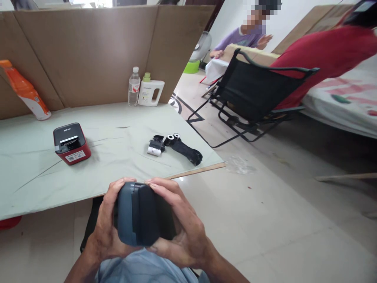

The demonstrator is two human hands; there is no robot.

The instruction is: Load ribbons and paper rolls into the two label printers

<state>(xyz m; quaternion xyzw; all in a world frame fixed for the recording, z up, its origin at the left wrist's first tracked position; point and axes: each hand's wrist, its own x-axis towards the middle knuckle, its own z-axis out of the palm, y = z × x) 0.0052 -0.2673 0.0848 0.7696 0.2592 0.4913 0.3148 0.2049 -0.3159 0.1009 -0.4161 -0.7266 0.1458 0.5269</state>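
Note:
Both my hands grip a dark blue and black box-shaped device [137, 214] in front of my lap, just off the table's near edge. It looks like a small label printer, though its front is turned out of sight. My left hand [104, 220] is wrapped around its left side, fingertips over the top edge. On the other side my right hand [185, 224] holds it with fingers on top and thumb underneath. Beyond, on the table, lie a small white roll with black parts [155, 146] and a black strap-like piece [185, 149] with white round ends.
A red and black label printer [72, 143] stands on the cloth-covered table [112, 169]. Behind it are an orange bottle [28, 92], a water bottle [134, 87] and a white jug [150, 92] against a cardboard wall [97, 51]. A black folding chair [253, 88] and two people are at right.

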